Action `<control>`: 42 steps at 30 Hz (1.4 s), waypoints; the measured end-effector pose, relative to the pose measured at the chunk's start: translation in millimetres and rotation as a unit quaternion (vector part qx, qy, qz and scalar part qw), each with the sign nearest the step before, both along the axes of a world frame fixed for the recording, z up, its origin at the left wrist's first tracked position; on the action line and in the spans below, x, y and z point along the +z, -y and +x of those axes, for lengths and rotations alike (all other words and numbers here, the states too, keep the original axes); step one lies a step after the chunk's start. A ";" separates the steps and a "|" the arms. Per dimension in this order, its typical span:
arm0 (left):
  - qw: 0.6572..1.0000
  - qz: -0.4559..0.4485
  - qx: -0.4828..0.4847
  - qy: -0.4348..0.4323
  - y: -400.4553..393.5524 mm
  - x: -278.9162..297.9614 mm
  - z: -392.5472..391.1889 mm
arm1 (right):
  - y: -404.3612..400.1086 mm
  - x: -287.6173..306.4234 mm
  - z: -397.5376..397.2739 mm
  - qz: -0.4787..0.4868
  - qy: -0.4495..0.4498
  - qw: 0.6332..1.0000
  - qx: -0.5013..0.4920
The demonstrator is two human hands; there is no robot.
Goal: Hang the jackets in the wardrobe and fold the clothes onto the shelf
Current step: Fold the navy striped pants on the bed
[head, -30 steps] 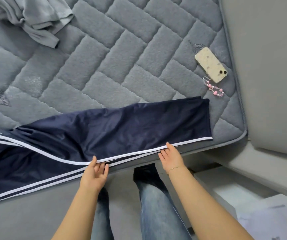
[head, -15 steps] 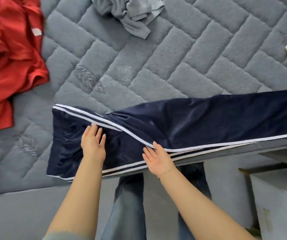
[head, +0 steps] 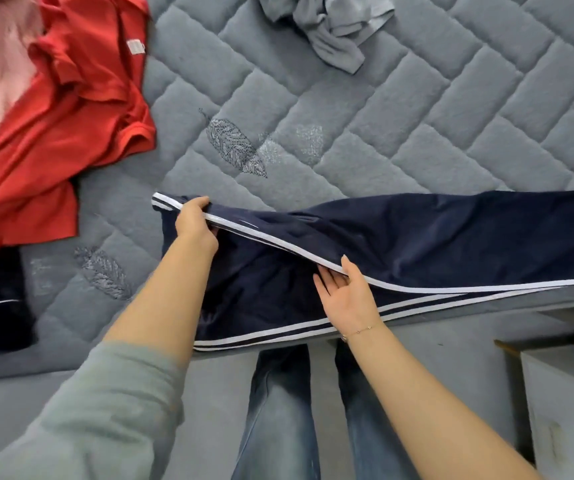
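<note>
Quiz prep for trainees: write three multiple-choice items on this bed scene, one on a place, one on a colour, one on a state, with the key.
1. Where does the red shirt lie on the mattress?
A. far left
B. far right
C. under the trousers

2. What colour are the stripes on the navy trousers?
A. yellow
B. white
C. red

3. What is the left hand doing?
A. hanging idle
B. holding a phone
C. gripping the trousers' striped edge

Key: 1 A, it lies at the upper left; 2 B, white bands run along the seams; 3 C, its fingers curl over the lifted edge, while the right hand lies open under it.
</note>
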State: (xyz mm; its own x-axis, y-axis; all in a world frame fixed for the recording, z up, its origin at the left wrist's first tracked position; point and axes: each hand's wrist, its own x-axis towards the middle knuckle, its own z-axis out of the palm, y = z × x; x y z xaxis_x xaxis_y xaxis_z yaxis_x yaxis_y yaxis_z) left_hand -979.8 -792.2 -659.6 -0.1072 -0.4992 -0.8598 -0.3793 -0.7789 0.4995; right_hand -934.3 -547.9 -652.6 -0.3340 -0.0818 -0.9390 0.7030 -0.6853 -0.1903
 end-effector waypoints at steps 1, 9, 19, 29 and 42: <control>0.997 0.019 0.051 -0.063 4.0 16.3 11.9 | -3.0 1.3 2.6 -0.008 -0.009 1.000 0.011; 0.957 0.104 0.174 -0.209 -26.3 23.6 195.2 | -24.5 -12.2 45.0 -0.005 0.037 0.991 0.131; 0.963 0.045 0.216 -0.157 -20.9 2.3 195.3 | -43.0 -33.3 50.9 0.076 0.044 0.987 0.135; 0.979 0.043 0.199 0.026 -21.5 -2.2 207.3 | -45.7 -36.1 49.4 0.105 0.066 0.990 0.075; 0.983 0.027 0.183 -0.004 -4.0 -0.1 247.0 | -51.5 -38.6 53.4 0.273 0.109 0.951 0.098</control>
State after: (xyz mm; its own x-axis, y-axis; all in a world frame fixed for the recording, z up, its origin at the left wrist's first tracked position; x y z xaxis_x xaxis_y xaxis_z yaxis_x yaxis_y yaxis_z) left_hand -732.9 -788.2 -659.7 0.0639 -0.4592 -0.8861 -0.0656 -0.8879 0.4554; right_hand -880.8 -496.3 -691.2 -0.1542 0.3972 -0.9047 0.8709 -0.3778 -0.3143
